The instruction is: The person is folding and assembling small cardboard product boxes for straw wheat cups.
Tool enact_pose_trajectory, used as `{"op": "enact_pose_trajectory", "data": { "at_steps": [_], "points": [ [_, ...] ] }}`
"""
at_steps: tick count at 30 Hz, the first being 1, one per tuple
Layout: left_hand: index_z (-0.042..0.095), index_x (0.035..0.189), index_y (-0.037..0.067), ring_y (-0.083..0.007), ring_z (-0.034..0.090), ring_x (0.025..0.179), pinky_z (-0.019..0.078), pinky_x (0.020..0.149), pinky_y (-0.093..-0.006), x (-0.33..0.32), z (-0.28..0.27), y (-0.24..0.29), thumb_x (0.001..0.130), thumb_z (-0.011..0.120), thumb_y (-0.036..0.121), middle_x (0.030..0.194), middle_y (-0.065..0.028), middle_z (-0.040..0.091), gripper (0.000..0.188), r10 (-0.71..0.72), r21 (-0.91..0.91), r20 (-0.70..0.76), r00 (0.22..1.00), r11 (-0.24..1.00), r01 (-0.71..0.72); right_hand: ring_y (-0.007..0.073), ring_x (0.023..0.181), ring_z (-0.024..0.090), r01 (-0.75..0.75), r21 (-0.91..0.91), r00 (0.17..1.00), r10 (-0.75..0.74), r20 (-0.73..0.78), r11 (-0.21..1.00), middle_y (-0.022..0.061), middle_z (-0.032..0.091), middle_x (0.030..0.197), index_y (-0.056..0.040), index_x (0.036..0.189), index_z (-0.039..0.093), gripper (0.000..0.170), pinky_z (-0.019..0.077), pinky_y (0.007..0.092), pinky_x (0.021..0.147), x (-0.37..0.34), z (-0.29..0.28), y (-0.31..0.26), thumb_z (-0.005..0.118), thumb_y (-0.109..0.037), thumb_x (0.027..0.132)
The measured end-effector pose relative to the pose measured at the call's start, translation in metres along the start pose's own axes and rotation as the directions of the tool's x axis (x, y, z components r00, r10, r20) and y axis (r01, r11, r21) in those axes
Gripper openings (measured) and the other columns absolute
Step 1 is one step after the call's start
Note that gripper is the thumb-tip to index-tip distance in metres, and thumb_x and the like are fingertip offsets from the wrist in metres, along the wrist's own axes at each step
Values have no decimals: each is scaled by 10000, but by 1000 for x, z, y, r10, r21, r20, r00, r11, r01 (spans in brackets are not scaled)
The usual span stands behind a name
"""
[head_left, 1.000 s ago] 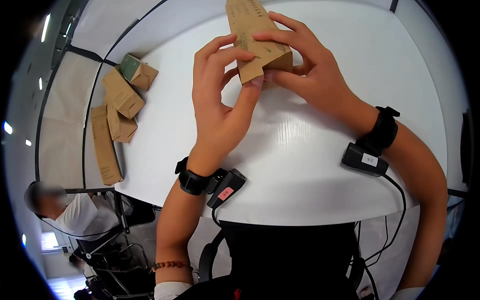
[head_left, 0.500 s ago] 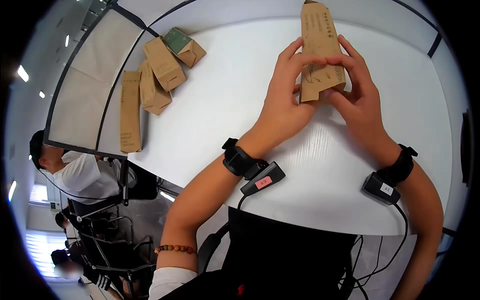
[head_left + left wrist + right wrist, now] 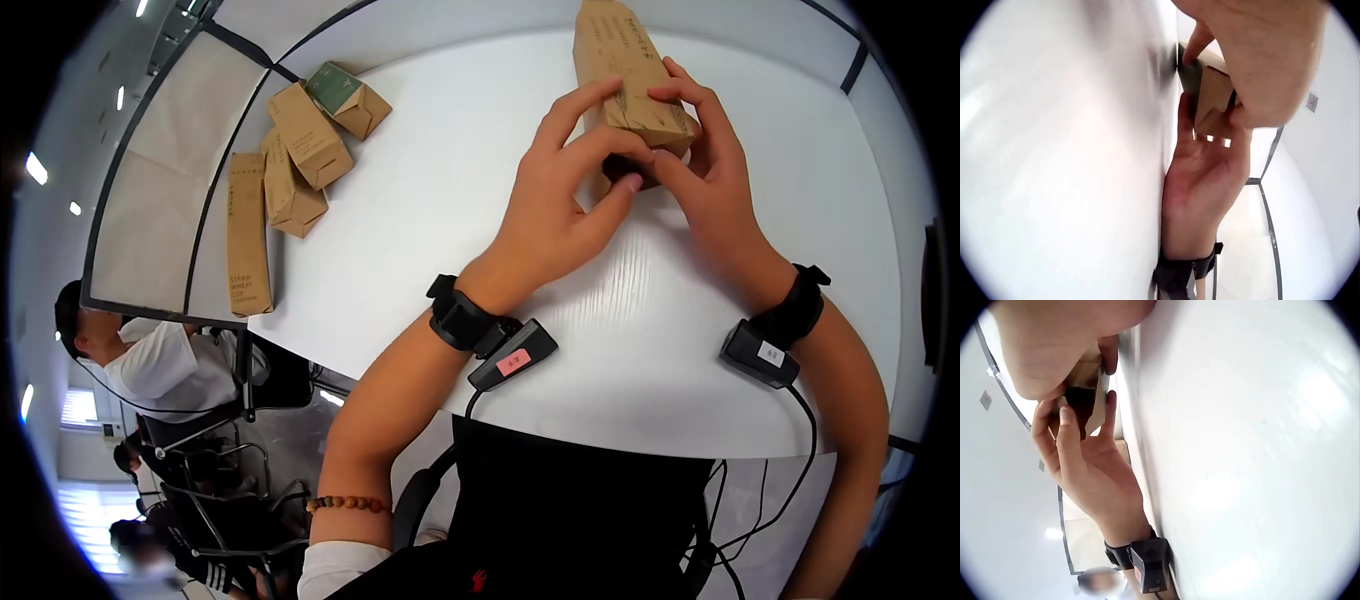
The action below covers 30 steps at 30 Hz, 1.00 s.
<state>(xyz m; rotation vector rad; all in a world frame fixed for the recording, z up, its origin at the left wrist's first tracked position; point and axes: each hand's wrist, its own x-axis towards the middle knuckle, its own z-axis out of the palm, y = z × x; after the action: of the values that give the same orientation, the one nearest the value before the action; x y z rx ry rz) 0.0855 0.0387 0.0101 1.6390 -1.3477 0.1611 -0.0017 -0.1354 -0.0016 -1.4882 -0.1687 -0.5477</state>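
A long kraft cardboard box with printed text lies at the far side of the table, its near end toward me. My left hand holds it from the left, fingers on the top and side, thumb at the near end. From the right, my right hand grips it with fingers along the side and thumb at the end's edge. In the right wrist view, the end is open and dark inside. A cardboard flap shows at that end in the left wrist view. The box's underside is hidden.
Several more kraft boxes stand and lean together at the table's left, one with a green panel. Low partition walls border the table. Cables hang from the wrist cameras. A seated person is beyond the left edge.
The flap that stuck out from the box's near end no longer projects toward me, and a dark gap shows there. My left thumb has come away from under the flap. The head view has shifted.
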Motion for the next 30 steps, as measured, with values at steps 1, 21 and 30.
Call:
{"op": "enact_pose_trajectory", "data": {
  "at_steps": [1, 21, 30],
  "points": [
    [698, 1116, 41, -293, 635, 1223, 588, 936, -380, 0, 0, -1, 828, 742, 4, 1560, -166, 406, 294, 26, 17, 10, 1000, 1000, -27, 260, 1393, 480, 1, 6, 1000, -1, 0, 1000, 180, 228, 1663, -94, 1343, 509, 442, 484, 375, 1077, -1, -2, 0, 605, -11, 919],
    [670, 1103, 65, -274, 668, 1132, 637, 811, -336, 6, -13, -2, 767, 818, -42, 1356, -126, 617, 382, 225, 273, -26, 974, 939, -209, 289, 1435, 437, 134, -117, 990, -137, -15, 984, 108, 391, 1542, -96, 1404, 494, 572, 581, 423, 1020, -1, 1, 14, 729, -49, 884],
    [690, 1083, 49, -258, 702, 1051, 640, 811, -323, 7, 0, -3, 799, 782, -71, 1339, -117, 626, 322, 235, 388, -67, 970, 902, -192, 302, 1291, 583, 174, -357, 976, -209, -64, 918, 117, 540, 1359, -95, 1337, 537, 570, 572, 397, 957, -1, 0, 10, 756, -67, 811]
  ]
}}
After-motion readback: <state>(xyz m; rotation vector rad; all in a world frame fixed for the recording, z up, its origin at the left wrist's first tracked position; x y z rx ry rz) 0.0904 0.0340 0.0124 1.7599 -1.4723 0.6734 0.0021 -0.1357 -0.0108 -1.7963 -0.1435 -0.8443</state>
